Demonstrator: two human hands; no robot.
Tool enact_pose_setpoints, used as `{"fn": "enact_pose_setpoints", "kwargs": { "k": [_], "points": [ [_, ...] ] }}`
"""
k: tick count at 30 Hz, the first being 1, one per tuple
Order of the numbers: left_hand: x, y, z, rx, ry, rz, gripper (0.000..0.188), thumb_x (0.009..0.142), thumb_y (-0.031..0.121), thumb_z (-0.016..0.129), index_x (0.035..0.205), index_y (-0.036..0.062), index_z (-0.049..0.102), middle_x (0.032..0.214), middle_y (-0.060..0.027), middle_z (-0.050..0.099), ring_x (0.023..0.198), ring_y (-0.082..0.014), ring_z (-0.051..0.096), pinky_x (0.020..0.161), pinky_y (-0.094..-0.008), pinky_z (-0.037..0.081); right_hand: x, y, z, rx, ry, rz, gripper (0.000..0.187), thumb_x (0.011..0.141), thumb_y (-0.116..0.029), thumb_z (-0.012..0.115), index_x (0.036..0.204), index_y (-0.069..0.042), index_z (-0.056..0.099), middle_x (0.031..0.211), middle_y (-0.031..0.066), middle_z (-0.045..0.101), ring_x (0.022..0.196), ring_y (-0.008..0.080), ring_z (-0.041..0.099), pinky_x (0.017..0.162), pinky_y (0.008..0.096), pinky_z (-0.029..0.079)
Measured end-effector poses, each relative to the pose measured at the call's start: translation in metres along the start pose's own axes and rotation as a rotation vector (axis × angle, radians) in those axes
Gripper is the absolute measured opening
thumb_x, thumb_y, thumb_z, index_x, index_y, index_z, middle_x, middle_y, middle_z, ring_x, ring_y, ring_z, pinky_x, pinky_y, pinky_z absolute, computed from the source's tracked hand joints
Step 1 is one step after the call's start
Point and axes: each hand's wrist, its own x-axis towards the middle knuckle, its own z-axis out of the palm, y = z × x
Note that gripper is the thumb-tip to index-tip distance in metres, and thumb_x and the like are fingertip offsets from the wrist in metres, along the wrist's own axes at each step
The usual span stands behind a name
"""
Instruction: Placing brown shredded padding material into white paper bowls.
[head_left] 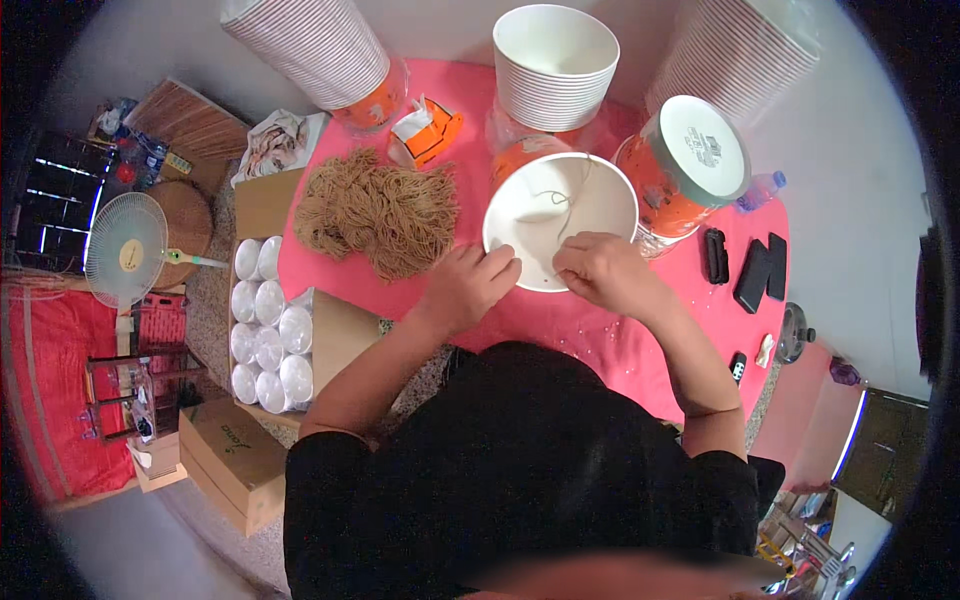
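Observation:
A white-lined paper bucket (607,205) with an orange outside tilts toward me at the table's near middle. Inside it a thin tan string (568,200) curls and runs up to the far rim. My left hand (472,287) is closed on the bucket's near left rim, fingertips just inside. At the near right rim my right hand (603,272) is closed in a pinch, with the string leading down to its fingers; the fingertips are partly hidden. Left of the bucket lies a heap of tan strings (380,212).
Nested buckets (555,85) stand at the back, with a taller stack (315,50) at back left. An upside-down bucket (703,150) is at right, near phones (753,275). A carton of clear plastic cups (268,345) and a fan (127,250) are at left.

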Motion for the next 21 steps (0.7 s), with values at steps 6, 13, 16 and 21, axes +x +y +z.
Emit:
{"fn": "enact_pose_setpoints", "kwargs": {
  "k": [6, 13, 16, 21],
  "points": [
    [0.004, 0.001, -0.010, 0.003, -0.067, 0.013, 0.024, 0.072, 0.014, 0.056, 0.094, 0.0063, 0.063, 0.095, -0.0049, 0.057, 0.079, -0.0214, 0.056, 0.066, -0.0322, 0.046, 0.003, 0.000, 0.002, 0.000, -0.031, -0.033, 0.009, 0.071, -0.006, 0.061, 0.074, -0.004, 0.053, 0.069, 0.0101, 0.052, 0.067, 0.0291, 0.056, 0.058, 0.0400, 0.044],
    [0.005, -0.002, -0.009, -0.012, -0.061, 0.039, 0.024, 0.072, 0.014, 0.056, 0.094, 0.0065, 0.062, 0.094, -0.0039, 0.056, 0.079, -0.0210, 0.056, 0.065, -0.0323, 0.046, 0.003, -0.002, 0.005, -0.002, -0.060, -0.026, 0.008, 0.072, -0.007, 0.062, 0.076, -0.005, 0.056, 0.072, 0.0092, 0.054, 0.071, 0.0289, 0.057, 0.063, 0.0401, 0.045],
    [0.007, -0.002, -0.012, 0.000, -0.064, 0.061, 0.025, 0.072, 0.015, 0.055, 0.095, 0.0060, 0.061, 0.094, -0.0040, 0.056, 0.078, -0.0209, 0.056, 0.065, -0.0326, 0.045, 0.002, 0.000, 0.008, -0.027, -0.086, -0.037, 0.008, 0.072, -0.008, 0.063, 0.077, -0.005, 0.057, 0.074, 0.0094, 0.055, 0.072, 0.0287, 0.057, 0.063, 0.0399, 0.045],
    [0.009, -0.005, -0.008, -0.045, -0.036, 0.059, 0.021, 0.072, 0.015, 0.053, 0.091, 0.0069, 0.059, 0.091, -0.0045, 0.056, 0.073, -0.0206, 0.055, 0.064, -0.0322, 0.045, 0.002, 0.004, 0.012, 0.003, -0.109, -0.040, 0.010, 0.072, -0.008, 0.063, 0.080, -0.004, 0.060, 0.077, 0.0099, 0.057, 0.074, 0.0292, 0.058, 0.065, 0.0397, 0.046]
  ]
}}
